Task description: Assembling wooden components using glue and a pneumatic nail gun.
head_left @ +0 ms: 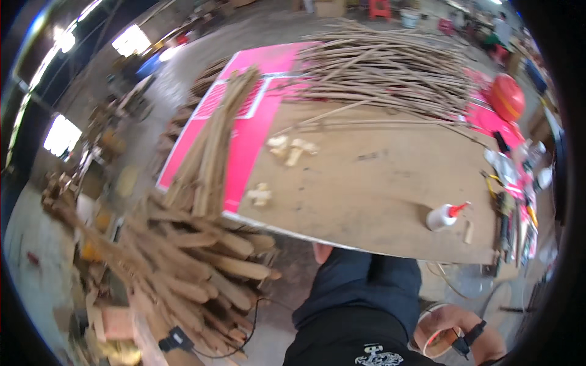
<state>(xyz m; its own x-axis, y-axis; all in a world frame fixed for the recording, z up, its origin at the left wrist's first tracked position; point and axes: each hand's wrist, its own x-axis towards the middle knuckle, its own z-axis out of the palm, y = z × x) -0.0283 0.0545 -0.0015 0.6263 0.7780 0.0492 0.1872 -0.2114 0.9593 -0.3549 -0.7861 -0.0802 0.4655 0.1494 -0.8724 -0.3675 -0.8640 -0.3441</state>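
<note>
Low at the left, beside a heap of long brown wooden slats (201,268) with rounded ends, is my left hand (146,332), blurred, a black band at its wrist. Whether it touches the slats I cannot tell. My right hand (442,315) hangs low on the right, below the table edge, next to a round, white-rimmed thing (434,348). Its fingers are not clear, and a black band circles that wrist too. Neither hand is over the brown board (366,195) on the table, where small pale wooden pieces (294,149) and a white glue bottle (441,218) with a red tip stand.
Thin sticks (390,70) lie piled across the table's far side. A bundle of longer strips (217,140) rests on the pink sheet (244,165) at the left. Hand tools (505,219) and a red rounded object (508,97) line the right edge.
</note>
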